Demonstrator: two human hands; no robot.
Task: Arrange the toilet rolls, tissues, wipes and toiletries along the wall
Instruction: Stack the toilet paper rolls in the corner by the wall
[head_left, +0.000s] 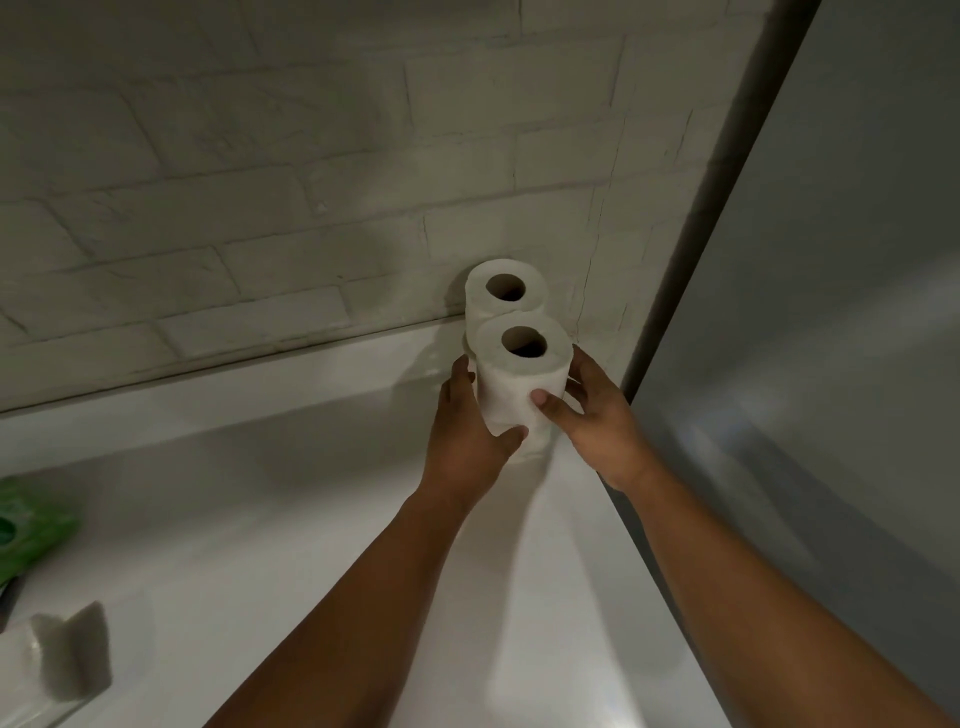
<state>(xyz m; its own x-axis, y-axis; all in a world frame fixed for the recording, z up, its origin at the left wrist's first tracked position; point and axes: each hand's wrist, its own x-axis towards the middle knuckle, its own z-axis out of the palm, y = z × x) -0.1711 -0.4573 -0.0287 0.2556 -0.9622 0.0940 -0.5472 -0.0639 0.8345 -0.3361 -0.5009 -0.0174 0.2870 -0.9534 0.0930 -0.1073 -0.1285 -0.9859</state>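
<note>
Front toilet roll (519, 384): upright, core axis vertical, clasped at its sides by left hand (467, 431) and right hand (597, 415) alike, neither nearer; second upright roll (501, 291) stands just beyond the grip, touching it, against the brick wall (260, 208).

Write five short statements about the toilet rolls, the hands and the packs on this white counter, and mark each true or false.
1. Both hands grip the nearer white toilet roll, the left hand and right hand on opposite sides. True.
2. That roll lies on its side. False: it stands upright, core hole facing up.
3. A second white toilet roll stands behind it by the painted white brick wall. True.
4. The green wipes pack sits between the two rolls. False: it lies at the counter's far left.
5. The clear-wrapped tissue pack is in the right hand. False: it rests at lower left, untouched.
</note>
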